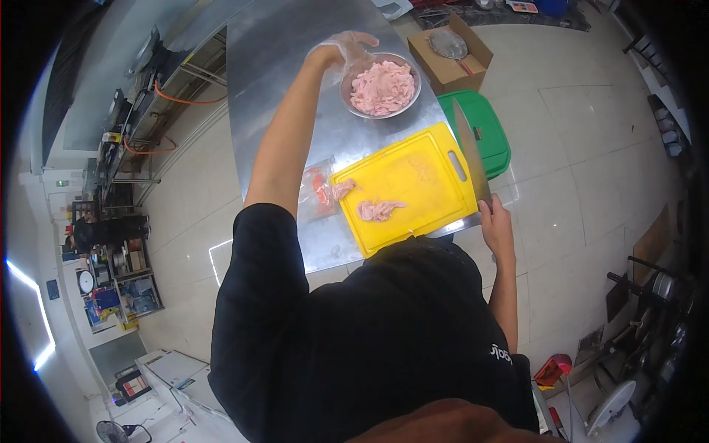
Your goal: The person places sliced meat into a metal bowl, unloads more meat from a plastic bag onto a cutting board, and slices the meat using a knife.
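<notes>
My right hand (498,225) grips a large kitchen knife (471,151) by its handle, with the blade pointing away along the right edge of the yellow cutting board (436,199). My left hand (347,48), in a clear plastic glove, is at the far left rim of a metal bowl (418,94); its fingers are stretched out and I see nothing in them. Pale pink strips of raw meat (382,87) heap up in the bowl. Two small pieces of meat (379,211) lie on the board's near left part. Beside it is a clear plastic packet (319,188) with something red inside.
The board and bowl rest on a steel table (266,44). Past its right edge stand a green lid or bin (491,129) and an open cardboard box (473,74) holding a round wrapped item. Steel racks with orange hoses (159,144) are to the left.
</notes>
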A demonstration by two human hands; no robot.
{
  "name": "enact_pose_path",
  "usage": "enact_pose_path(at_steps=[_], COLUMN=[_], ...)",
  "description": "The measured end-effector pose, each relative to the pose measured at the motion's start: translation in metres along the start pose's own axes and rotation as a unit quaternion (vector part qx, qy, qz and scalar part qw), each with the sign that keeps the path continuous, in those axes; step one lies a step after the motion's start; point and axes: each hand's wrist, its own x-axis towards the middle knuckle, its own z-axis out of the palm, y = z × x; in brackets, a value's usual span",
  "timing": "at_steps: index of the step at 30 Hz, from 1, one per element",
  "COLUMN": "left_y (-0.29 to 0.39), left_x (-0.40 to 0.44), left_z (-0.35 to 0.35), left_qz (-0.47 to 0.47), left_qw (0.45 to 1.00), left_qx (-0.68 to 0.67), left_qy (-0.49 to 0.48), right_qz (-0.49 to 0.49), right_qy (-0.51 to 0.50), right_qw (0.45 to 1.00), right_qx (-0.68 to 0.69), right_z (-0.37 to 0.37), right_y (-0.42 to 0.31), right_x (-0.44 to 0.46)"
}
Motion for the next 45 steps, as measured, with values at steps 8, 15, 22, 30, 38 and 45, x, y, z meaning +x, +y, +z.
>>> enact_pose_path(at_steps=[8,15,22,30,38,45], left_y=[-0.008,-0.015,-0.047,-0.056,-0.013,0.041], left_x=[0.005,-0.088,-0.234,-0.266,-0.248,-0.246], left_z=[0.028,0.103,0.232,0.325,0.250,0.196], left_qz=[0.017,0.058,0.055,0.119,-0.079,-0.156], left_qw=[0.999,0.995,0.986,0.909,0.936,0.923], left_qx=[0.009,-0.076,0.141,-0.302,-0.327,-0.346], left_qy=[0.046,0.025,-0.073,0.261,0.106,-0.061], right_qz=[-0.008,0.043,0.035,-0.039,-0.049,-0.007], right_qy=[0.023,0.008,-0.042,-0.100,-0.081,-0.042], right_qw=[1.000,0.999,0.998,0.991,0.991,0.998], right_qx=[-0.011,-0.018,-0.033,-0.084,-0.092,-0.045], right_z=[0.002,0.006,0.024,0.050,0.042,0.028], right_y=[0.001,-0.002,0.005,-0.015,-0.020,-0.003], right_x=[-0.027,-0.050,-0.051,-0.029,-0.033,-0.053])
